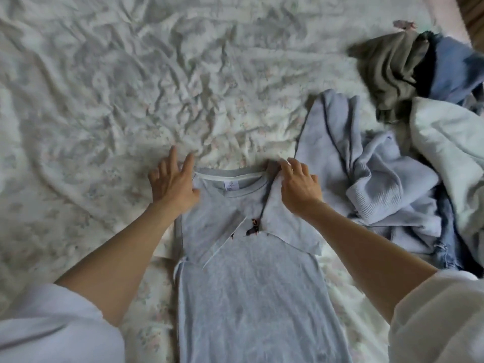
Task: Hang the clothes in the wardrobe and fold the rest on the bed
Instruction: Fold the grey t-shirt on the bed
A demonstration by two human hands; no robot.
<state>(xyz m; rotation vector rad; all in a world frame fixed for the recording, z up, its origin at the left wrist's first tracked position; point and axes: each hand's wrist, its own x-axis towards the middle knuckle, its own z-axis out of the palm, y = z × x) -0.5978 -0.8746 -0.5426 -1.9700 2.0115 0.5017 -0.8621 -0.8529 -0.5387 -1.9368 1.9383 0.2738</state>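
A light grey T-shirt (243,289) lies flat on the bed (104,100), collar away from me, both sleeves folded in over its chest. My left hand (171,183) rests flat on the shirt's left shoulder, fingers straight and spread onto the sheet. My right hand (298,186) pinches the shirt's right shoulder fabric near the collar. A small dark print shows between the folded sleeves.
To the right lies a heap of unfolded clothes: a pale blue sweatshirt (366,179), an olive garment (390,72), a blue one (455,66), denim (450,244) and a white piece (450,142). The wrinkled floral sheet stretches left and far.
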